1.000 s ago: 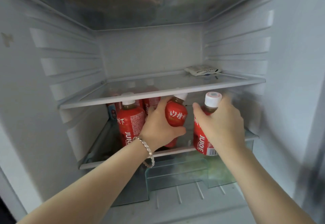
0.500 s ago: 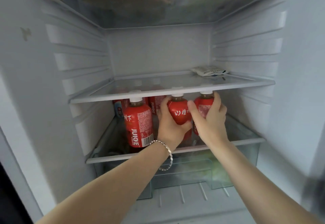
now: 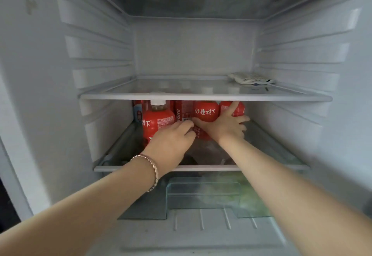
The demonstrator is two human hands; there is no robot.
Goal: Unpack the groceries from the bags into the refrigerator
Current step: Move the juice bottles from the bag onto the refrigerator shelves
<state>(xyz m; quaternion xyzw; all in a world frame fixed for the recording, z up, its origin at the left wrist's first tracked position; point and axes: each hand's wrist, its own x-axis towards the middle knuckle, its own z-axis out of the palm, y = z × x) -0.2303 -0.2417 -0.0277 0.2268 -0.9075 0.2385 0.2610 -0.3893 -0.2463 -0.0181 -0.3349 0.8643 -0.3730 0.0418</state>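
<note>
Several red juice bottles with white caps stand on the lower glass shelf of the open refrigerator. My left hand, a bracelet on its wrist, reaches in with its fingers curled against the lower left side of the middle juice bottle. My right hand lies spread across the fronts of that middle bottle and the right juice bottle, thumb stretched left and one finger pointing up. A front left juice bottle stands just left of my left hand. More bottles stand behind, partly hidden.
The upper glass shelf hangs low over the bottle caps and carries a flat white packet at its back right. Below is a clear crisper drawer with green produce inside. Ribbed fridge walls close in on both sides.
Both hands have pushed the two bottles further back under the upper shelf. My right hand has opened from gripping the right bottle to lying spread across both. My left hand has slid lower.
</note>
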